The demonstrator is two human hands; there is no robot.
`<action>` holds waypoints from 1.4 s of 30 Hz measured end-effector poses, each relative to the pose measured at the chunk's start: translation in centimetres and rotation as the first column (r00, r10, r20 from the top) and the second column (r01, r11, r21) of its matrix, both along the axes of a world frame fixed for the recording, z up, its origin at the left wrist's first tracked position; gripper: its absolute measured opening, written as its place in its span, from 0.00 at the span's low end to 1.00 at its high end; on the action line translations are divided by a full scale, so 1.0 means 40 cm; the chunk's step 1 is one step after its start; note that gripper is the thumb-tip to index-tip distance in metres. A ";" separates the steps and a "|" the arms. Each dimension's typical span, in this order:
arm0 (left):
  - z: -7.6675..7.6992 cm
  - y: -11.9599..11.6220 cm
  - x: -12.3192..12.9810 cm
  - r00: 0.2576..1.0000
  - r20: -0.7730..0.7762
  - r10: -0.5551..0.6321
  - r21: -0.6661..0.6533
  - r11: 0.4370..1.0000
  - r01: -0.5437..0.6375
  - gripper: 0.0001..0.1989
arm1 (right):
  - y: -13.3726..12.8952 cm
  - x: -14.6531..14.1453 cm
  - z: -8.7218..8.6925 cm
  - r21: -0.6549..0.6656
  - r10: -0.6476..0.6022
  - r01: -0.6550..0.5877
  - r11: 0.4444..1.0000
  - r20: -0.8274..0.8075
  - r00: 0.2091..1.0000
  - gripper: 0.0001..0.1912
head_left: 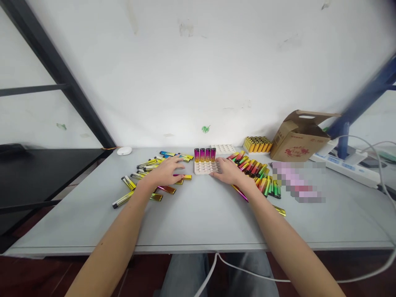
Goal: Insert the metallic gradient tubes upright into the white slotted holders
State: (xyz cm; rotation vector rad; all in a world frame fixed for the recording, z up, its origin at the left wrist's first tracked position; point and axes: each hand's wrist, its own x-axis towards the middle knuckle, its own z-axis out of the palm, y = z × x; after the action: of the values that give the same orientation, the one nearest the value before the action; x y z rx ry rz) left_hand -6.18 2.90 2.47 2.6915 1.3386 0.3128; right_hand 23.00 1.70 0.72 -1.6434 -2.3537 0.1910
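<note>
A white holed tray [202, 168] stands mid-table, with several shiny purple-and-gold tubes [205, 155] upright in its back row. At the tray's right side is my right hand [227, 171], thumb at the front corner and fingers along the edge, gripping it. My left hand [168, 171] hovers low over loose metallic tubes, fingers spread, its thumb at a gold tube [187, 177]. Whether the thumb presses on that tube is hard to see. Yellow tubes with clear ends [123, 199] lie scattered to the left. Red, green and gold tubes [262, 181] lie piled right of my right hand.
Against the wall stand another white tray [223, 148] and a tray packed with yellow tubes [258, 144]. An open cardboard box [298, 138] sits beside them. Farther right are a power strip [346, 165] and a white cable [385, 181]. A white oval object [124, 151] lies back left.
</note>
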 end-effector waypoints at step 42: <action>-0.008 -0.088 0.166 0.772 0.631 0.070 0.289 0.903 -0.319 0.16 | -0.047 -0.087 0.056 -0.200 -0.188 -0.332 0.922 -0.980 0.068 0.13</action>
State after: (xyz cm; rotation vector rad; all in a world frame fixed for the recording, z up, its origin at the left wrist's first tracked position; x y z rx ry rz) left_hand 0.47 -0.61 2.17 2.3384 1.4392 1.4701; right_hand 19.54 -0.18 2.95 -0.8063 -1.1882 1.4148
